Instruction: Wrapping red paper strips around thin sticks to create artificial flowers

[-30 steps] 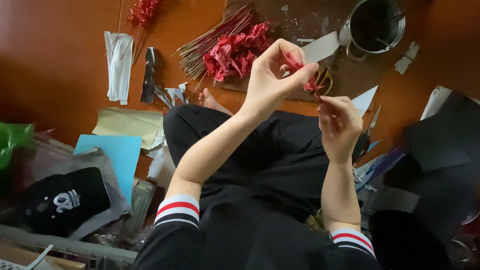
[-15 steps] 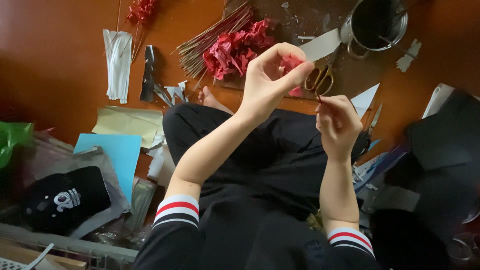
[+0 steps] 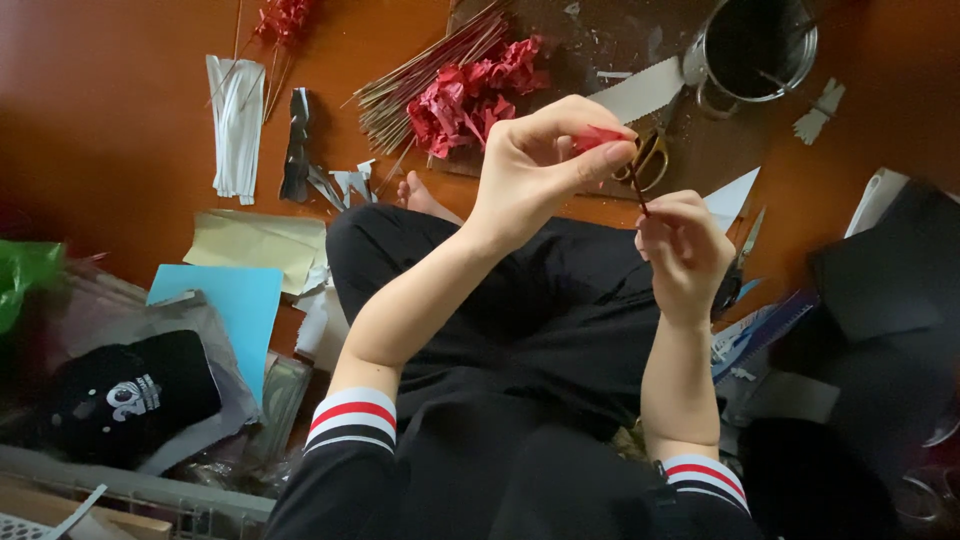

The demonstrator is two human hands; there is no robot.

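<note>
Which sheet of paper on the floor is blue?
The blue sheet lies nearest the black cap; the other flat sheet, the cream sheet, lies beyond it, toward the white strips.

Small red paper piece (image 3: 600, 137) mostly covered by left hand (image 3: 545, 165) fingertips. Thin dark stick (image 3: 638, 190) lower end hidden in right hand (image 3: 685, 250). Gold-handled scissors (image 3: 652, 155) partly blocked. Round metal pot (image 3: 755, 50) cut off by top edge.

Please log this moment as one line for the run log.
left hand: pinches red paper at stick top | right hand: holds thin stick | floor: red paper pile, stick bundle, scissors
</note>
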